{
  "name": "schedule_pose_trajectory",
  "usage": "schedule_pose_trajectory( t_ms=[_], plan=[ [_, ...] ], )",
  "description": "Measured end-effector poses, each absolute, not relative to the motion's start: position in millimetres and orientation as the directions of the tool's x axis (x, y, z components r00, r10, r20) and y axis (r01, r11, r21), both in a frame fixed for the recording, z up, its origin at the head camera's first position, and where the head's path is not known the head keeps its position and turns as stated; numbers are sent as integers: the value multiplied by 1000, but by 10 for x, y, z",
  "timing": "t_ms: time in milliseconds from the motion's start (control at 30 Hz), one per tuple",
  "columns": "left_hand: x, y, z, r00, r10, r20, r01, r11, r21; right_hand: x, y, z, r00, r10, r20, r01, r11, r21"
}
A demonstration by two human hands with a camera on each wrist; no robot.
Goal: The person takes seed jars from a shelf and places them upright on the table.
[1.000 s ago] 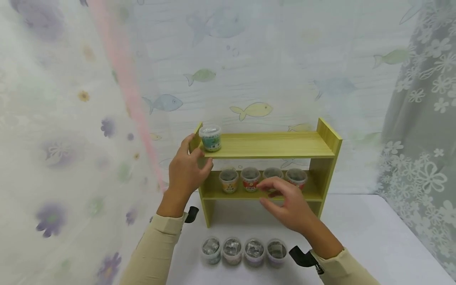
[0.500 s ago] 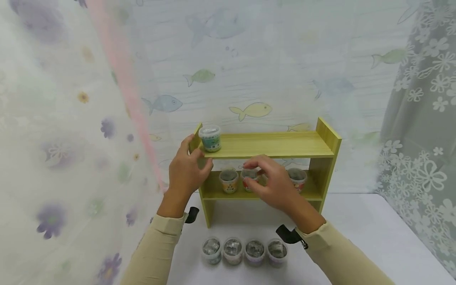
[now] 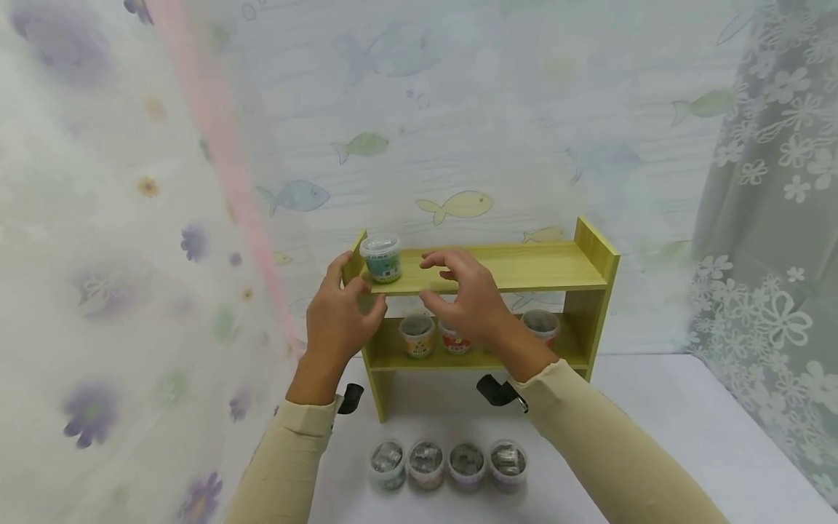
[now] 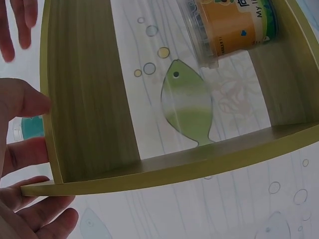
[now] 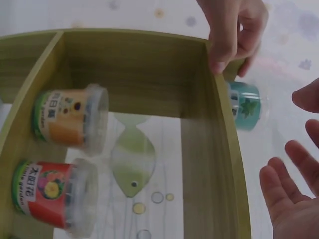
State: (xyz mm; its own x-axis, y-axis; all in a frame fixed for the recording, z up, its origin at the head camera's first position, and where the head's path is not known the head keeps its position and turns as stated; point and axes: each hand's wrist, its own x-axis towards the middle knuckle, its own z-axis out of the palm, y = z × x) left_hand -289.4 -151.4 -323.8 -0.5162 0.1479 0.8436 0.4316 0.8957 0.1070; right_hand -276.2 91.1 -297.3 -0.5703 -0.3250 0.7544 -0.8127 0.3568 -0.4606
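Observation:
My left hand [image 3: 337,316] grips the upper left corner of a two-tier yellow-green wooden shelf [image 3: 524,266]; in the left wrist view its thumb presses the board's front edge and its fingers wrap the side panel. A lidded plastic cup with a teal label [image 3: 382,259] stands on the top board, beside that hand. To the cup's right, my right hand [image 3: 468,295] hovers before the top board, fingers spread in a loose curve with nothing in them. On the lower board stand an orange-labelled cup [image 5: 67,117] and red-labelled cups [image 5: 47,191], one partly hidden behind the right hand.
Several lidded cups [image 3: 426,466] line up on the white tabletop [image 3: 655,422] in front of the shelf. A fish-patterned curtain [image 3: 458,131] hangs close behind it, and a flowered curtain [image 3: 118,306] runs along the left.
My right hand has moved up and left, from before the lower cups to the top board near the teal cup. My left hand keeps its grip on the shelf corner.

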Motion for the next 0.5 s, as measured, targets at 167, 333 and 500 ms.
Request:
schedule_pose_trajectory(
  t_ms=[167,333,500],
  plan=[
    [-2890,-1529,-3250,-507,156,848,443,891,101,-2868,793,-2871,-654,-346,673,-751,405,-522],
    [-2888,-1526,-3257,-499,158,852,445,890,95,-2962,703,-2800,-781,-333,529,-625,412,-663],
    [-2885,-1532,-3237,-496,155,854,441,893,94,-3054,607,-2738,-851,-313,422,-520,389,-760]
  ],
)
